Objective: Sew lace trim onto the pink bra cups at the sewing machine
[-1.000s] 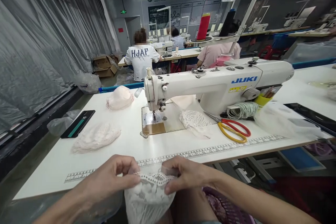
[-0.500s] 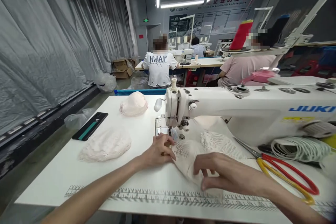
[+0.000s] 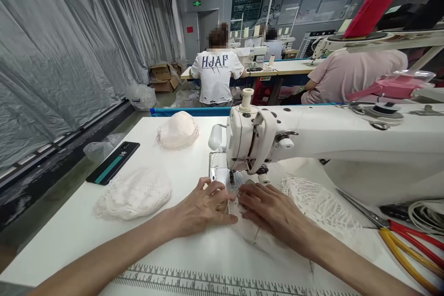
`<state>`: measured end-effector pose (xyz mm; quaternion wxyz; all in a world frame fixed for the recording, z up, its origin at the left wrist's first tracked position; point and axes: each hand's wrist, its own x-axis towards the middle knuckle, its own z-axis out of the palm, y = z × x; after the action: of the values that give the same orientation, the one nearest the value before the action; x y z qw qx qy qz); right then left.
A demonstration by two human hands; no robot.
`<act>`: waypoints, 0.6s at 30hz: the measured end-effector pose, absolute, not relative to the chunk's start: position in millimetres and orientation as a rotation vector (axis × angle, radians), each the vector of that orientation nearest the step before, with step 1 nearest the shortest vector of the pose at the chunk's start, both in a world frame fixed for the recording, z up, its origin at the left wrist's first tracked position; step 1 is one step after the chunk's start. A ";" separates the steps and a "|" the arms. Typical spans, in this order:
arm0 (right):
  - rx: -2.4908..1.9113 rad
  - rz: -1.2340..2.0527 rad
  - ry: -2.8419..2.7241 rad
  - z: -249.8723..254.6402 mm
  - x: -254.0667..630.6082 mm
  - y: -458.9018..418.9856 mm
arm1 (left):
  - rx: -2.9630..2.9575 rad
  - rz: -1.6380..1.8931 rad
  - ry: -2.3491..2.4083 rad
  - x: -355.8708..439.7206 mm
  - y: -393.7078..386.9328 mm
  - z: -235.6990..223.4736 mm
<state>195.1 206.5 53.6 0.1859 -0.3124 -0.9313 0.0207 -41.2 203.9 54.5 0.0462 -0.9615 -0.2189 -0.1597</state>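
A cream lace fabric piece [image 3: 244,224] lies under the needle area of the white sewing machine [image 3: 243,141]. At its left edge, close to the presser foot [image 3: 231,176], my left hand [image 3: 204,208] is closed on the fabric with curled fingers and thumb. My right hand [image 3: 277,215] presses down on the same piece from the right, fingers bent together, hiding much of it. More of the lace [image 3: 319,203] spreads to the right, beneath the machine arm. The stitching point is partly covered by my fingertips.
Left on the table are a lace-edged stack [image 3: 135,194], a cream cup-shaped stack [image 3: 178,130] and a black phone [image 3: 114,163]. Scissors [image 3: 388,229] with red and yellow handles lie at right. A printed ruler [image 3: 194,280] runs along the front edge. Co-workers [image 3: 218,74] sit ahead.
My right hand has moved left and forward, down onto the fabric beside my left hand. The left stays by the presser foot. The camera view has come closer and tilted down.
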 end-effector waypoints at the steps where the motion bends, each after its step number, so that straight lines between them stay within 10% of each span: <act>1: -0.886 0.036 -2.625 52.7 195.3 208.8 | -2.901 -0.466 -0.648 -41.8 204.9 54.6; 18: -1.013 -0.240 -2.492 45.3 195.0 247.2 | -2.747 -0.394 -0.788 -39.1 235.4 48.3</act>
<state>195.0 247.2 45.3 0.2186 -0.3660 -0.9004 -0.0866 -39.1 235.4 48.3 0.1279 -0.9444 -0.2710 -0.1354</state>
